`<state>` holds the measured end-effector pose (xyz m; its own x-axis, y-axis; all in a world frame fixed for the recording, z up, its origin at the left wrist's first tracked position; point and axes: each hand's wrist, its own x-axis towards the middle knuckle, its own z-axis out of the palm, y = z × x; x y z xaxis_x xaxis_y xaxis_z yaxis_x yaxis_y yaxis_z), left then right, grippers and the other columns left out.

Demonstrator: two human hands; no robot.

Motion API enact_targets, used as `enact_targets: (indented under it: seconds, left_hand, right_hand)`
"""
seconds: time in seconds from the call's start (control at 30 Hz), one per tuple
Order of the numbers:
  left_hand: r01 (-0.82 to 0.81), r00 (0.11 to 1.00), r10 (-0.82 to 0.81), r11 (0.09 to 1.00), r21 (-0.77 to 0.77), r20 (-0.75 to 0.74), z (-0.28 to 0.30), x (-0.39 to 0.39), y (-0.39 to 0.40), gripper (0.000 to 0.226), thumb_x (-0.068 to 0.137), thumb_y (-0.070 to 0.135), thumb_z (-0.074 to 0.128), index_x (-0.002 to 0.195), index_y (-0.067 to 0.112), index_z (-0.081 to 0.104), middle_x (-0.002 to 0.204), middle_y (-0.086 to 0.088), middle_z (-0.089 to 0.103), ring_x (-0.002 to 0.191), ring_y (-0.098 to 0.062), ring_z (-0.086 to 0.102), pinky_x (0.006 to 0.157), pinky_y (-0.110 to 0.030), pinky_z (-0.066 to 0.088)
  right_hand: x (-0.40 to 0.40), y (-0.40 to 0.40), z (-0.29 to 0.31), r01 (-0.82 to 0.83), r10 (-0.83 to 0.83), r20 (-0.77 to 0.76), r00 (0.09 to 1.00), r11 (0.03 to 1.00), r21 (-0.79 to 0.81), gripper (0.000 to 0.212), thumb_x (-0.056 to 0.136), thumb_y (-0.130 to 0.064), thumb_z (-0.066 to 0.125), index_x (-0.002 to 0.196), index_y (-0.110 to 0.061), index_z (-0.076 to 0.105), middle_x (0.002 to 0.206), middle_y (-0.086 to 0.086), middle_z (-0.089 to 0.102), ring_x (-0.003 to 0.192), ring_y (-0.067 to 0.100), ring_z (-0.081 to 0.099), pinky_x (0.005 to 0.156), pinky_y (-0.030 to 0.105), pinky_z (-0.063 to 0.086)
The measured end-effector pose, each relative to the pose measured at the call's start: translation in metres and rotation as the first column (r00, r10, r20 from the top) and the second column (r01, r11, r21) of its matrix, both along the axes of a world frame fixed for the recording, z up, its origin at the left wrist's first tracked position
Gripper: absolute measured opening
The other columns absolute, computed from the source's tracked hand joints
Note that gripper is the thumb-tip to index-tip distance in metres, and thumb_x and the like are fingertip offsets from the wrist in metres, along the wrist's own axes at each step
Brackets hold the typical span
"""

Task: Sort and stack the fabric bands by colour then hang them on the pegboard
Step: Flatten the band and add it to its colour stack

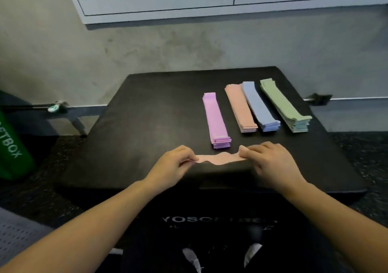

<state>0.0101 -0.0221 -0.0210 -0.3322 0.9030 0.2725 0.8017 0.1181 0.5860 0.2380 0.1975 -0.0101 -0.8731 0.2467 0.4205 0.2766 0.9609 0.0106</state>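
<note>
Head view has both hands on one peach band (218,159) at the near edge of the black box top. The left hand (174,165) pinches its left end, the right hand (270,163) pinches the right end, and the middle ripples between them, so it looks thin, soft and very light, no stiffness at all. I'd say grabbing it by the two ends is the way to go, pulled taut so it lies flat. Four stacks sit further back: pink stack (216,121), peach stack (240,108), blue stack (260,107), green stack (283,105). Probably slides easily, so press it down when stacking.
</note>
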Motion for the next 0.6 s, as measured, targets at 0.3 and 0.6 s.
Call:
enact_targets:
  seconds: [0.3, 0.6]
  left_hand:
    - [0.148, 0.845, -0.151, 0.988, -0.048, -0.512, -0.036, 0.001, 0.041, 0.007, 0.091, 0.018, 0.056, 0.097, 0.019, 0.059, 0.111, -0.002, 0.064, 0.097, -0.021, 0.060, 0.088, -0.033, 0.044]
    - [0.052, 0.955, -0.098, 0.984, -0.168, -0.278, -0.042, 0.015, 0.031, 0.018, 0.094, 0.041, 0.055, 0.099, 0.026, 0.064, 0.140, 0.006, 0.056, 0.124, -0.011, 0.055, 0.098, -0.028, 0.043]
  right_hand:
    - [0.035, 0.013, -0.058, 0.100, -0.065, 0.160, 0.985, 0.969, -0.225, 0.061, 0.079, -0.018, 0.077, 0.136, -0.032, 0.061, 0.138, -0.008, 0.062, 0.121, 0.022, 0.062, 0.095, 0.043, 0.049]
    - [0.042, -0.001, -0.061, 0.239, -0.332, -0.038, 0.942, 0.749, -0.618, 0.051, 0.097, -0.031, 0.061, 0.147, -0.031, 0.047, 0.137, -0.008, 0.058, 0.132, 0.015, 0.046, 0.111, 0.037, 0.032]
